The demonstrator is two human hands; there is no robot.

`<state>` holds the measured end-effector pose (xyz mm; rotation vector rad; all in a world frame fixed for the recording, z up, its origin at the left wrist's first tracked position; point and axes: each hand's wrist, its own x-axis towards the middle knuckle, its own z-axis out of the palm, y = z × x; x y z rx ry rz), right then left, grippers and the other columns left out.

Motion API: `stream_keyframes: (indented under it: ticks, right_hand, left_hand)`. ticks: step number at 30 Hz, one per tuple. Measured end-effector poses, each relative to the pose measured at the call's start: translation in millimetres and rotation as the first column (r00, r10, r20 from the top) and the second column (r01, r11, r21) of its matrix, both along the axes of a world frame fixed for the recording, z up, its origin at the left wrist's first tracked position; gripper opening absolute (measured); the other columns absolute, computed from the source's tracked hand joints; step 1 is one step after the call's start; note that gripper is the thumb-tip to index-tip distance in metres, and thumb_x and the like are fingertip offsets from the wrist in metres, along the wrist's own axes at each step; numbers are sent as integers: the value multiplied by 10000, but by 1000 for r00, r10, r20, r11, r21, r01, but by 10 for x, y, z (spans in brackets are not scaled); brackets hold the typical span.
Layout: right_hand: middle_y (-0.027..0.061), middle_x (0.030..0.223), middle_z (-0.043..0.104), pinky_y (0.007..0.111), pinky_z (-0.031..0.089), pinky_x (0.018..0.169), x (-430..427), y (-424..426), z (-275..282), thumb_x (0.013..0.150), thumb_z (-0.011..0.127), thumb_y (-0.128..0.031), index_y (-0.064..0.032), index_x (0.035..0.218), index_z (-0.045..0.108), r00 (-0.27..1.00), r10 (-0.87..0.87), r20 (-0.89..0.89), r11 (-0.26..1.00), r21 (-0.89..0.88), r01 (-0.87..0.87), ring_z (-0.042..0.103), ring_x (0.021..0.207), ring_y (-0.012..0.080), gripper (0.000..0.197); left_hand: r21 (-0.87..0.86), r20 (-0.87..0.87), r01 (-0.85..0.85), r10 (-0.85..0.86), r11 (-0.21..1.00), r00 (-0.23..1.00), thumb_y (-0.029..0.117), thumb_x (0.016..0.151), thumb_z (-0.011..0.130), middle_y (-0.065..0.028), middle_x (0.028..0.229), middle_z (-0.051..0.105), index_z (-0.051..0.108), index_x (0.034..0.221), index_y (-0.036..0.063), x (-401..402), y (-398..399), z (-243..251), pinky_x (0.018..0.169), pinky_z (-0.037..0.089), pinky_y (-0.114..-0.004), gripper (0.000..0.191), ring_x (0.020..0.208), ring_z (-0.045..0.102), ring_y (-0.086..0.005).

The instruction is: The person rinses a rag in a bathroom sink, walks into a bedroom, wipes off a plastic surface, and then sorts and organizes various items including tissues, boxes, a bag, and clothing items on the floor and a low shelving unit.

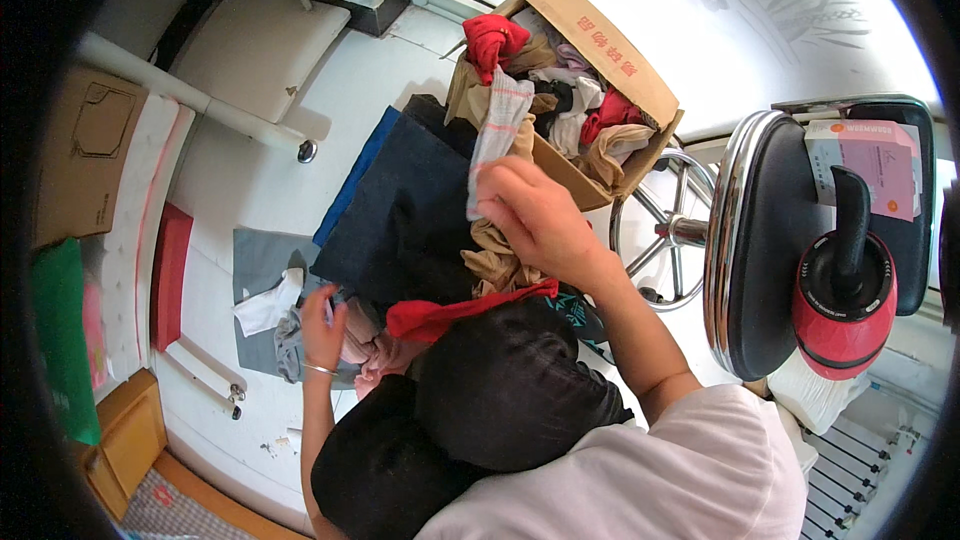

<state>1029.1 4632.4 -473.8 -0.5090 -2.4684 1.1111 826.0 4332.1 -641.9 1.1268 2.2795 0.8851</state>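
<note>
My right hand [521,210] pinches the end of a light grey sock with pink stripes [506,116], which stretches up to the rim of a cardboard box [667,150] filled with socks and other cloth pieces. A red cloth item [493,41] lies at the box's corner by the sock's far end. My left hand [324,322] hovers at the lower left beside a white sock [268,305] and a grey sock [289,345]; its fingers are slightly spread, partly over cloth. Pink cloth [386,356] lies right of it. A red sock [450,315] rests along my knee, below crumpled tan cloth [495,259].
Dark cloth [412,202] covers the floor before me, with grey cloth [251,262] at its left. A wheeled black stool [765,240] at right bears a red kettle-like appliance [846,315]. White furniture with a red box [171,277] stands at left.
</note>
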Motion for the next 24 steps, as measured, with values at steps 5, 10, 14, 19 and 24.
stream_keyframes:
  ticks: [5, 10, 14, 19, 24]
  right_hand:
    - [97, 849, 531, 350, 425, 756, -249, -289, -156, 846, 554, -96, -63, 871, 494, 906, 399, -139, 902, -118, -415, 515, 812, 279, 72]
    - [47, 893, 520, 275, 414, 746, -530, -499, -416, 917, 488, -116, -70, 941, 475, 861, 457, -223, 620, -614, -488, 508, 821, 159, 53]
    - [8, 899, 510, 259, 430, 718, -664, -527, -341, 937, 492, -149, -79, 972, 476, 861, 237, -449, 101, -871, -481, 510, 828, 112, 80]
    - [24, 876, 493, 249, 440, 721, -934, -392, -367, 930, 514, -209, -69, 1009, 471, 823, 114, -556, -112, -831, -545, 514, 806, 108, 166]
    - [2, 859, 496, 206, 412, 686, -1108, -504, -419, 925, 519, -137, -63, 1017, 493, 877, 227, -424, -101, -906, -412, 497, 802, 75, 121]
  left_hand:
    - [162, 747, -101, -55, 982, 663, 227, 961, 459, -51, 1069, 604, 568, 1116, 36, -26, 846, 899, 817, 465, -258, 268, 957, 585, -150]
    - [30, 963, -117, 2, 993, 268, 552, 945, 258, -106, 1274, 500, 403, 1346, 78, 157, 1314, 1098, 986, 381, -356, 638, 1143, 497, -211]
    - [136, 981, -302, -171, 944, -92, 641, 897, 272, -81, 1298, 483, 421, 1335, 117, 27, 1066, 885, 974, 374, -404, 699, 1155, 465, -221]
    - [294, 950, -214, -262, 931, 167, 384, 912, 525, -56, 1420, 334, 572, 972, 102, 158, 540, 691, 927, 413, -402, 293, 1161, 460, -177]
    - [425, 904, -282, -390, 860, 173, -70, 800, 614, -48, 919, 582, 517, 887, 86, 437, 40, 527, 741, 457, -238, 203, 860, 561, -122]
